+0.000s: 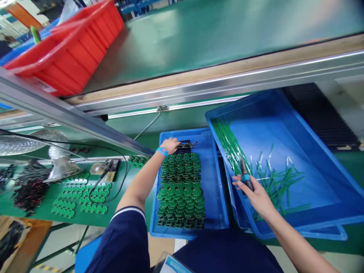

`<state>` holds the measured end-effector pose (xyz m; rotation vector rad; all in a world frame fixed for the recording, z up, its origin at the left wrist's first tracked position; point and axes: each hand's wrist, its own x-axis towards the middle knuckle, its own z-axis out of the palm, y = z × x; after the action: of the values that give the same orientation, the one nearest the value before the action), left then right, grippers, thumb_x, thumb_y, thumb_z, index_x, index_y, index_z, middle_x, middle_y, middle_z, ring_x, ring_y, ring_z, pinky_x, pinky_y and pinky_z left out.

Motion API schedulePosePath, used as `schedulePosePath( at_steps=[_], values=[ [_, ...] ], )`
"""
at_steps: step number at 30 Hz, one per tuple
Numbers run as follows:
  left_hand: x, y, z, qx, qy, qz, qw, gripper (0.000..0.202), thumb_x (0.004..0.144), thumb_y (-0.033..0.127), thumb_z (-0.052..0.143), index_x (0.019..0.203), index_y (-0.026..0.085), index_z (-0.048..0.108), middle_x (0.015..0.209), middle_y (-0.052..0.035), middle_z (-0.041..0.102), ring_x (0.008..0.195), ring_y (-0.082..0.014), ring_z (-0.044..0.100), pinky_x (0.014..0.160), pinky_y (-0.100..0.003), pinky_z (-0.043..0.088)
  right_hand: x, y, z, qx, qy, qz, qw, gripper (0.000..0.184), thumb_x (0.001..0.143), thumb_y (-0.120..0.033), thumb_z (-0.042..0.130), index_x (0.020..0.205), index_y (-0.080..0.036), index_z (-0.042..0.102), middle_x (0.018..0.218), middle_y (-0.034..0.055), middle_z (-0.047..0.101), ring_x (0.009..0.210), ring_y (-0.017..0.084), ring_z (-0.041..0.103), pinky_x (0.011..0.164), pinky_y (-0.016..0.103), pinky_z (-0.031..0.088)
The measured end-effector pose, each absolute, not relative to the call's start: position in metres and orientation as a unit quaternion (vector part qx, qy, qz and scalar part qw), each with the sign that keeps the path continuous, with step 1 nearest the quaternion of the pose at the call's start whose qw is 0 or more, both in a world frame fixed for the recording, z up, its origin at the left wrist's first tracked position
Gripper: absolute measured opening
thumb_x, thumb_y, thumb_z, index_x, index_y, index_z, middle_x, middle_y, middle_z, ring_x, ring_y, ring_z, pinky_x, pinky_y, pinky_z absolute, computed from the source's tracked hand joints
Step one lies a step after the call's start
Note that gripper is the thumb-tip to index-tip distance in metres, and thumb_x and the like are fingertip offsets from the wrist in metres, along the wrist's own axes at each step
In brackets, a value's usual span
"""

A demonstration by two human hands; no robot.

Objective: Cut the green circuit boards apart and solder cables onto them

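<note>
My left hand point(170, 145) reaches to the far end of a blue tray point(217, 189), its fingers closed on the edge of a dark strip of circuit boards point(187, 145) seen nearly edge-on. Nearer me in that tray lie stacked rows of round green circuit boards point(180, 191). In my right hand point(258, 195) is a pair of pliers point(245, 175) with dark jaws and a teal-and-black handle, jaws pointing away from me. It is over the left side of a larger blue tray point(309, 151), which holds thin green strips point(227, 140), some bundled, others scattered.
A metal-edged shelf point(213, 81) crosses above the bench, with a red bin point(76, 49) on its left. On the left of the bench are more green boards point(82, 193), a black-corded tool point(106, 167), a clear lamp-like piece point(59, 163) and dark wire bundles point(31, 182).
</note>
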<state>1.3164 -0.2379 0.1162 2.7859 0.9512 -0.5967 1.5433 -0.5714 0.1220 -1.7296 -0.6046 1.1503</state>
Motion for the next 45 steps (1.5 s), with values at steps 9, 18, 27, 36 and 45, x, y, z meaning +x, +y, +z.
schedulePosePath(
  at_steps=[9,18,27,36,45],
  values=[
    [1.346,-0.373,0.217,0.961,0.106,0.050,0.249,0.029,0.083,0.029,0.050,0.108,0.041,0.062,0.091,-0.0011,0.064,0.097,-0.0199,0.057,0.106,-0.050,0.033,1.550,-0.557,0.156,-0.530,-0.198,0.592,0.574,0.054,0.066,-0.062,0.062,0.100,-0.021,0.057,0.102,0.0071,0.066,0.090,0.024,0.063,0.080,0.038,0.051],
    [1.403,-0.481,0.211,0.813,0.370,0.274,0.357,0.043,0.080,0.036,0.057,0.122,0.032,0.052,0.123,-0.0073,0.054,0.123,-0.0264,0.043,0.108,-0.053,0.028,1.559,-0.621,0.175,-0.467,-0.173,0.608,0.619,0.062,0.057,-0.031,0.078,0.111,-0.022,0.049,0.102,0.0046,0.066,0.088,0.024,0.064,0.079,0.040,0.051],
    [1.470,-0.552,0.173,0.272,0.373,0.177,0.870,0.065,0.075,0.070,0.042,0.108,0.017,0.062,0.099,-0.0122,0.067,0.094,-0.0271,0.064,0.083,-0.041,0.052,1.573,-0.660,0.207,-0.699,-0.374,0.389,0.469,0.036,0.086,-0.048,0.044,0.110,-0.022,0.045,0.099,0.0044,0.059,0.091,0.019,0.056,0.081,0.033,0.044],
    [1.486,-0.556,0.165,0.239,0.388,0.249,0.855,0.054,0.074,0.059,0.057,0.109,0.019,0.060,0.101,-0.0081,0.068,0.090,-0.0218,0.066,0.078,-0.033,0.054,1.597,-0.696,0.208,-0.747,-0.382,0.414,0.351,0.039,0.088,-0.053,0.036,0.112,-0.023,0.045,0.102,0.0042,0.059,0.095,0.021,0.055,0.083,0.033,0.041],
    [1.493,-0.560,0.169,0.282,0.381,0.275,0.837,0.043,0.075,0.054,0.059,0.103,0.021,0.063,0.096,-0.0052,0.070,0.092,-0.0194,0.065,0.081,-0.029,0.053,1.608,-0.698,0.206,-0.746,-0.393,0.413,0.346,0.038,0.088,-0.051,0.036,0.112,-0.023,0.045,0.107,0.0064,0.058,0.101,0.022,0.054,0.087,0.035,0.039]
  ],
)
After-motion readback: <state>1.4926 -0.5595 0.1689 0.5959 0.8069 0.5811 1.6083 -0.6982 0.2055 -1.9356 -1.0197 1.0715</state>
